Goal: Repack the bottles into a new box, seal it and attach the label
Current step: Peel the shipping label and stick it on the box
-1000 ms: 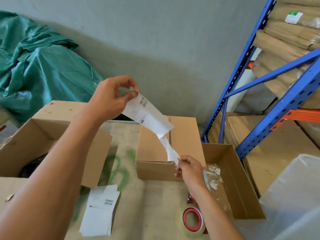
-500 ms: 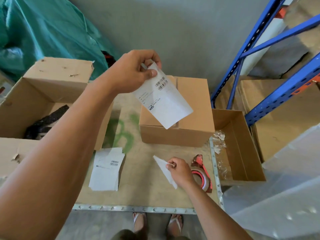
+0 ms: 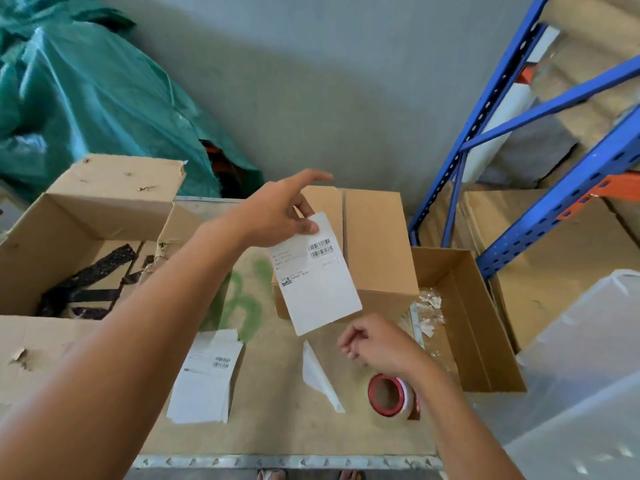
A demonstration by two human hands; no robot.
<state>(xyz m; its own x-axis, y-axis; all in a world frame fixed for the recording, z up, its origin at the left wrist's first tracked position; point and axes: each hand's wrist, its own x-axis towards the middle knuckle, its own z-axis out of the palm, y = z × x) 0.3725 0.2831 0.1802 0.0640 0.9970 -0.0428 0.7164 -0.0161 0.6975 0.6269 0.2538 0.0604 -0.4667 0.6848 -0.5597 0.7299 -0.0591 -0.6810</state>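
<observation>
Left hand (image 3: pixel 277 216) is pinching the top edge of the label (image 3: pixel 317 271) between thumb and fingers, index finger sticking out straight; label is hanging printed side toward the camera, in the air in front of the closed box (image 3: pixel 374 237), not yet touching it as far as can be told. Right hand (image 3: pixel 377 344) is hovering loosely curled over the table (image 3: pixel 277 431), grasping nothing, just above the tape roll (image 3: pixel 391 394). A white backing strip (image 3: pixel 320 374) is lying on the table beside that hand, apart from the fingers. Box flaps are sitting shut with the centre seam showing; whether tape is running along it cannot be told from here, and no bottles are showing anywhere. Judging progress: repacking and closing are looking done, sealing probably done, backing probably off, so the label is looking ready to stick. Remaining: lowering it onto the box top and smoothing it flat. More printed sheets (image 3: pixel 204 379) are lying at the table's left; an open box (image 3: pixel 86 244) with dark packing is sitting further left, and a scrap box (image 3: pixel 478 327) is holding bits of backing at right.
</observation>
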